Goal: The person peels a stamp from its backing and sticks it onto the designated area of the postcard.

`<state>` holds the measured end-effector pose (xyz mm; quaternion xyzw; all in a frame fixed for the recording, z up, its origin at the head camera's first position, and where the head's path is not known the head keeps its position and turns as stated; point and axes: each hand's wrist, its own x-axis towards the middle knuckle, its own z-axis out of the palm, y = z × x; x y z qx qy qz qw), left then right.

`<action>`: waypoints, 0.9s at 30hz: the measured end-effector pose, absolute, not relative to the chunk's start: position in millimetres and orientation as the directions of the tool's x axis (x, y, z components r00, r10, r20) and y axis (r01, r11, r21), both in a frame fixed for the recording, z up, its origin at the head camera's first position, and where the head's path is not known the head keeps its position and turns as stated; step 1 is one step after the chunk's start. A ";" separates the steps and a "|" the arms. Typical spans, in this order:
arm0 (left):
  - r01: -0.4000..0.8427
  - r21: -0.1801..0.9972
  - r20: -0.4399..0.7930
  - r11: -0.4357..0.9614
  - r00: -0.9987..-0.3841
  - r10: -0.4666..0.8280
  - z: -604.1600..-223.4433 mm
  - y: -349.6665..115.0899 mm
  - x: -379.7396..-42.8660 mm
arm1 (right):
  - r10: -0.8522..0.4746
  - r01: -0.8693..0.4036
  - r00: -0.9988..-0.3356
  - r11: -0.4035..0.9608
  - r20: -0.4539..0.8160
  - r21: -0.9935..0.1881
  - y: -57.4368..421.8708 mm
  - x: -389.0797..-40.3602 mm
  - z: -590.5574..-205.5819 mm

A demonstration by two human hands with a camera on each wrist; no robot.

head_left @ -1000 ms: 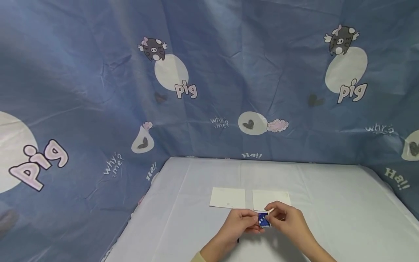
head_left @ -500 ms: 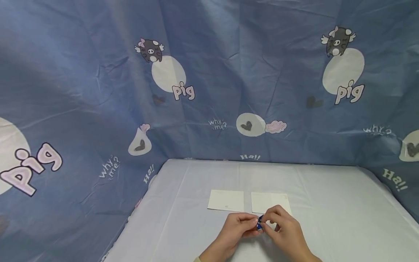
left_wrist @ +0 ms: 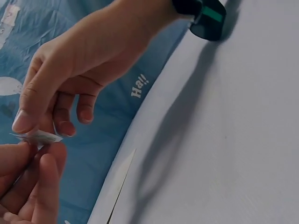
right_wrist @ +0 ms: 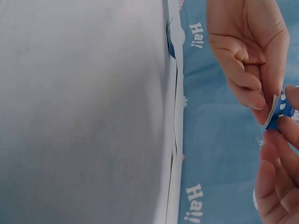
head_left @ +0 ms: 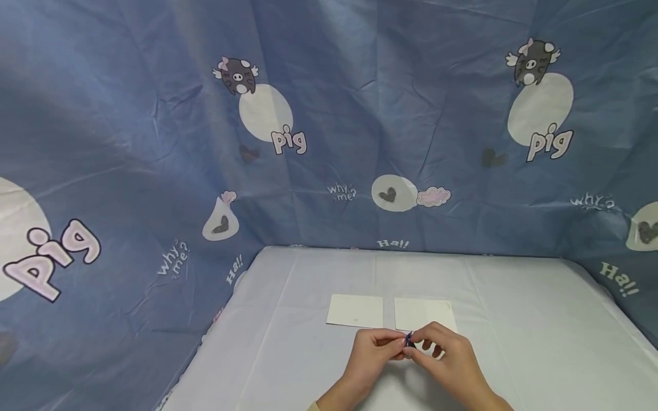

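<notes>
Just off the near edge of the right-hand white card [head_left: 424,313], up in the air, we held a small blue printed packet [right_wrist: 282,108]. From its look we judged it thin, light and bendable, perhaps slick-faced, best taken lightly by opposite edges, since a hard squeeze might have creased it. To the card's near left, our left hand [head_left: 371,355] pinched one side of the packet between thumb and forefinger. To the card's near right, our right hand [head_left: 448,354] sloped down from the wrist, thumb and forefinger pinching the other side, while at least two more of its fingers hung bent, clear of the packet.
</notes>
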<state>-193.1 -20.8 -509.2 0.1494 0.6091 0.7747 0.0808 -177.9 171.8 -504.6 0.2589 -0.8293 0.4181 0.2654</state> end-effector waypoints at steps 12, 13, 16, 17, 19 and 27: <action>0.183 0.972 0.216 -0.150 -0.943 0.252 -510.6 -19.1 -193.4 | -0.143 -0.532 -0.833 0.476 0.535 -0.700 168.1 -174.7 -502.1; 0.185 0.971 0.219 -0.153 -0.943 0.251 -510.6 -18.8 -193.2 | -0.141 -0.522 -0.841 0.472 0.523 -0.711 168.4 -174.6 -502.4; 0.199 0.969 0.229 -0.144 -0.942 0.244 -510.6 -18.1 -192.1 | -0.131 -0.483 -0.867 0.459 0.482 -0.745 169.6 -174.9 -503.7; 0.205 0.969 0.233 -0.138 -0.942 0.241 -510.7 -18.0 -191.8 | -0.127 -0.469 -0.876 0.454 0.466 -0.758 169.8 -175.1 -504.0; 0.213 0.970 0.236 -0.120 -0.943 0.233 -510.3 -18.0 -191.2 | -0.119 -0.439 -0.893 0.448 0.435 -0.779 170.2 -175.4 -504.4; 0.213 0.972 0.231 -0.103 -0.948 0.219 -508.2 -17.8 -189.1 | -0.106 -0.389 -0.917 0.447 0.384 -0.806 170.2 -176.2 -502.9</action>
